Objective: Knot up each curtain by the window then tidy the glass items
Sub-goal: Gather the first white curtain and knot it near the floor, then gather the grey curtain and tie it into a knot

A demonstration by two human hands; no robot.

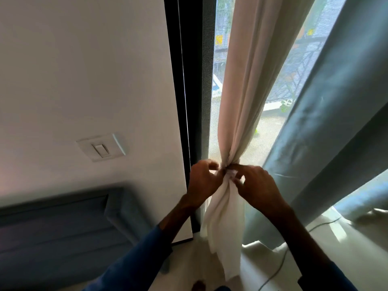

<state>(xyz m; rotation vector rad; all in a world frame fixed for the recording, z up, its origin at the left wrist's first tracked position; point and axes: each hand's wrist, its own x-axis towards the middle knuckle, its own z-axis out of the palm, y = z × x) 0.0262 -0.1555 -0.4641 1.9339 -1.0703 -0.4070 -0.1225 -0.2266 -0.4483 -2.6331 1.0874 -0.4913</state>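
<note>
Progress looks early: the thin cream fabric curtain (237,101) hangs beside the dark window frame (195,101) and is gathered into a narrow waist, where both hands work. The left hand (202,181) and the right hand (258,185) have curled fingers that pinch the cloth at this waist from two sides. Below them the tail falls loose toward the floor. I cannot tell if the knot is closed; I think it is being tightened. The heavy grey-blue fabric curtain (315,133) on the right hangs without a knot, so it is left to do. Glass items and any container are not in view, so that part is probably untouched.
</note>
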